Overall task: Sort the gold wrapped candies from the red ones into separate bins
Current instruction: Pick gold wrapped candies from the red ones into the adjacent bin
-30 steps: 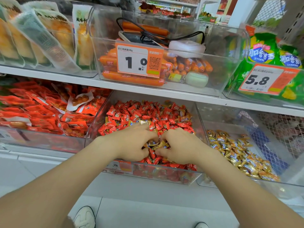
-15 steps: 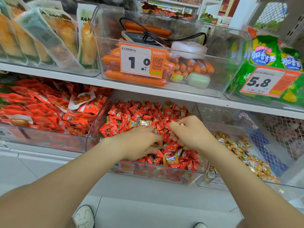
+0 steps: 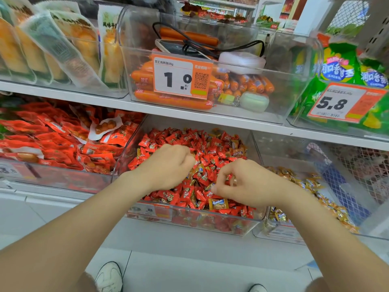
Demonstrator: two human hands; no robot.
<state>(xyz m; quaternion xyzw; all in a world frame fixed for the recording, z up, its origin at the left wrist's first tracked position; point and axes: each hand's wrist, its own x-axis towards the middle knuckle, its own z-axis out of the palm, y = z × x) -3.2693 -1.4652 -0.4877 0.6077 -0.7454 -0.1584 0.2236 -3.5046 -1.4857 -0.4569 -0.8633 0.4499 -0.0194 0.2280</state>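
A white shop shelf (image 3: 117, 103) carries clear bins (image 3: 210, 225); left hand (image 3: 166, 168) and right hand (image 3: 250, 185) curl into red candies (image 3: 212, 144); whether they pinch any, I cannot tell.

The transparent rectangular plastic bin (image 3: 210, 225) looks smooth and glossy. The small red candies (image 3: 212, 144) and the small gold candies (image 3: 328, 207) have shiny crinkled film wrappers. The long white shelf board (image 3: 231, 123) looks matt.

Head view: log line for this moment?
phase: sorting | left hand: curled, in red candy bin | right hand: curled, same bin | gold candies: some mixed in | hold: unclear
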